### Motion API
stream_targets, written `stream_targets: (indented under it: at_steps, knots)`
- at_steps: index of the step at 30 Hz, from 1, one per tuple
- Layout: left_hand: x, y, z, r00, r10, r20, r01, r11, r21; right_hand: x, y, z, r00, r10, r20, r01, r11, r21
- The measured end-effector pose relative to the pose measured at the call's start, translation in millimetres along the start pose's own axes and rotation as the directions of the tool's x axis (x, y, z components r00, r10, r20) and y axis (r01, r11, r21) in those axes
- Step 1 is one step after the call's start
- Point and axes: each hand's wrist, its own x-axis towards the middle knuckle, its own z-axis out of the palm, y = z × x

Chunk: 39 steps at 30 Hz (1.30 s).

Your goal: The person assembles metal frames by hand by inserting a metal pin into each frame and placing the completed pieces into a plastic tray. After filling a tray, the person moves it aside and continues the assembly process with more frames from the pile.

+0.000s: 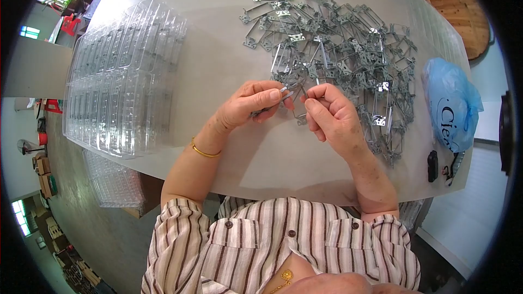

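Observation:
My left hand [248, 102] is closed, thumb over fingers, on thin metal brackets [287, 96] whose ends stick out past the fingertips. Close beside it my right hand [333, 115] pinches a slim metal bracket [303, 92] between thumb and forefinger. Both hands are over the near left edge of a heap of flat grey metal brackets [348, 60], narrow rectangular frames with plates at their ends. The fingers partly hide the held pieces.
Stacked clear plastic trays [122, 76] stand at the table's left, with metal pieces showing through. More clear trays [111, 179] sit lower, beside the table [218, 38]. A blue plastic bag [452, 103] and a small black object [432, 166] lie at the right edge.

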Motion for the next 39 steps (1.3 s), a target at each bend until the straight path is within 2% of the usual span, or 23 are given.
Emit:
stream_targets:
  at_steps: [8, 11, 14, 16, 17, 19, 23, 26, 28, 29, 31, 32, 34, 35, 37, 38, 39]
  knots:
    - [0, 4, -3, 1.0, -0.004, -0.011, 0.005, 0.997, 0.071, -1, -3, 1, 1.0, -0.008, 0.003, 0.008, 1.0, 0.001]
    - [-2, 8, 0, 0.998, -0.039, 0.049, 0.032, 0.991, 0.133, 0, -4, -2, 1.0, 0.002, 0.0, -0.002, 0.999, -0.034]
    - [-2, 8, 2, 0.995, -0.073, 0.071, 0.065, 0.993, 0.103, 5, -1, -8, 0.997, 0.05, 0.062, -0.053, 0.998, 0.041]
    - [-3, 8, 0, 0.995, -0.072, 0.065, 0.064, 0.99, 0.123, 7, 0, -9, 0.983, 0.13, 0.127, -0.152, 0.97, 0.19]
    - [-3, 8, 0, 0.996, -0.068, 0.063, 0.06, 0.99, 0.124, 8, 3, -11, 0.984, 0.126, 0.129, -0.149, 0.971, 0.187]
    - [-2, 12, 0, 0.991, -0.098, 0.095, 0.086, 0.989, 0.121, 8, 5, -12, 0.975, 0.131, 0.18, -0.185, 0.927, 0.326]
    - [-3, 16, 3, 0.976, -0.157, 0.151, 0.143, 0.985, 0.1, 10, 6, -13, 0.964, 0.169, 0.206, -0.225, 0.93, 0.29]
    - [-3, 19, 6, 0.961, -0.152, 0.231, 0.135, 0.987, 0.09, 10, 4, -10, 0.97, 0.188, 0.153, -0.215, 0.959, 0.185]
    - [-4, 24, 9, 0.941, -0.216, 0.261, 0.179, 0.971, 0.159, 10, 7, -15, 0.98, 0.158, 0.118, -0.169, 0.981, 0.093]
    - [-4, 23, 9, 0.941, -0.216, 0.259, 0.18, 0.971, 0.157, 10, 8, -15, 0.98, 0.159, 0.12, -0.171, 0.981, 0.092]
    - [-4, 20, 8, 0.928, -0.175, 0.33, 0.131, 0.98, 0.153, 11, 8, -16, 0.996, 0.088, -0.025, -0.082, 0.981, 0.178]
    - [-3, 18, 8, 0.929, -0.174, 0.328, 0.129, 0.98, 0.152, 11, 7, -15, 0.996, 0.087, -0.023, -0.082, 0.981, 0.176]
    - [-4, 13, 7, 0.98, -0.095, 0.174, 0.09, 0.995, 0.038, 11, 5, -13, 0.981, -0.011, -0.192, 0.067, 0.955, 0.288]
    - [-4, 9, 5, 0.98, -0.094, 0.173, 0.089, 0.995, 0.038, 10, 4, -16, 0.979, -0.059, -0.194, 0.114, 0.952, 0.284]
    - [-1, 2, 3, 0.998, -0.002, 0.064, 0.009, 0.994, -0.109, 5, 0, -10, 0.969, -0.123, -0.214, 0.173, 0.957, 0.232]
    - [0, -1, 1, 0.998, 0.003, 0.07, 0.005, 0.994, -0.108, 4, 0, -8, 0.954, -0.191, -0.23, 0.234, 0.956, 0.177]
    - [1, 0, 1, 0.998, -0.002, 0.07, 0.011, 0.991, -0.135, 2, 2, -7, 0.953, -0.191, -0.234, 0.235, 0.956, 0.176]
